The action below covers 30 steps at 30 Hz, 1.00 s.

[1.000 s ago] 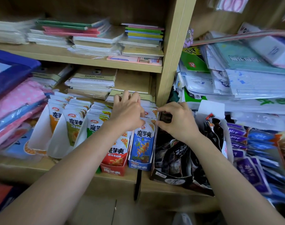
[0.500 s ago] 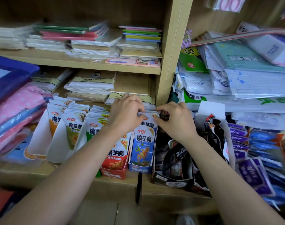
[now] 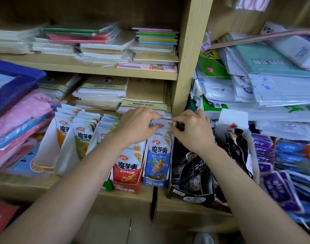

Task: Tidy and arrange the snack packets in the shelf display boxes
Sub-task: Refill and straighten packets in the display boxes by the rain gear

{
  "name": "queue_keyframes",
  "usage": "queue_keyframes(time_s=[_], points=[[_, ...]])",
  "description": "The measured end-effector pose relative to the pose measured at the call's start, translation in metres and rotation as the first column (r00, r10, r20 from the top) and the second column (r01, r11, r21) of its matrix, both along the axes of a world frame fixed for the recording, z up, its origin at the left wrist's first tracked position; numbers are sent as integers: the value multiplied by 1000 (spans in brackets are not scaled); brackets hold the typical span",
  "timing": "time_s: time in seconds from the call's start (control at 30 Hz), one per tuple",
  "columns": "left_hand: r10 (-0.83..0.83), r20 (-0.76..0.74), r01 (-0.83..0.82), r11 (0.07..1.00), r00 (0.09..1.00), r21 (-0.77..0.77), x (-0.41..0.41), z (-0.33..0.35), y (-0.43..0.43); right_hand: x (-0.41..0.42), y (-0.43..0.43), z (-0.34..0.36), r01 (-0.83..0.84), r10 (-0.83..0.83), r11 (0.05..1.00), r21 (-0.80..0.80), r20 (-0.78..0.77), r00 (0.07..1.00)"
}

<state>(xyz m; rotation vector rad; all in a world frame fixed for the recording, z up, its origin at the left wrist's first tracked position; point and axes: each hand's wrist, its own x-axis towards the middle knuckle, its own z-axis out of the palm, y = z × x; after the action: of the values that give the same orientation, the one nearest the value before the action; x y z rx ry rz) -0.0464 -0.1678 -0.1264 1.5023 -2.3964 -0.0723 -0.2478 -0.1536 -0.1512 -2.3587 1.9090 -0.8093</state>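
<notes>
A row of blue snack packets (image 3: 158,155) stands in a blue display box (image 3: 155,183) on the lower shelf. My left hand (image 3: 136,125) and my right hand (image 3: 193,131) both pinch the top edge of the rearmost blue packets, fingertips nearly meeting over the back of the row. Left of it, a red display box (image 3: 127,188) holds red packets (image 3: 128,166). Further left stand green packets (image 3: 83,143) and orange packets (image 3: 63,131) in white boxes. A black display box (image 3: 191,197) of dark packets sits right of the blue one.
Purple and blue packets (image 3: 277,182) lie heaped at the far right. Stacks of notebooks (image 3: 104,43) fill the upper shelf, paper pads (image 3: 101,92) lie behind the snack boxes. A wooden upright (image 3: 191,55) divides the shelves. Pink and blue wrapped goods (image 3: 18,117) crowd the left.
Both hands have come together at the back of the blue packet row; the right hand left the black box side and now pinches the packets' top edge beside the left.
</notes>
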Motion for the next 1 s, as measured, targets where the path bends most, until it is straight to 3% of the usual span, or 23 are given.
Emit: queue_keyframes(time_s=[0.17,0.27,0.4,0.5,0.63,0.7,0.87,1.0], points=[[-40,23,39,998,999,47,6,-2,-1,-2,3,3,-28,31,999,47,-67,997],[-56,-119,47,996,991,-81,10,1,8,-5,9,4,-73,75,997,33,-48,996],[-67,-171,26,972,983,-233,23,5,46,-2,26,7,-183,154,975,-128,-212,965],[-103,-78,78,959,992,-274,31,-9,88,14,36,-1,-266,232,963,-38,-383,894],[-152,59,162,936,987,-313,30,-26,129,21,35,-6,-209,250,968,137,-526,813],[-165,118,195,927,979,-321,27,-34,145,21,34,-4,-236,275,961,140,-497,823],[-99,279,180,943,955,-281,22,-57,166,18,28,3,-260,254,966,4,-219,942],[-84,380,175,961,921,-212,23,-77,161,17,26,-1,-182,188,982,52,-340,921]])
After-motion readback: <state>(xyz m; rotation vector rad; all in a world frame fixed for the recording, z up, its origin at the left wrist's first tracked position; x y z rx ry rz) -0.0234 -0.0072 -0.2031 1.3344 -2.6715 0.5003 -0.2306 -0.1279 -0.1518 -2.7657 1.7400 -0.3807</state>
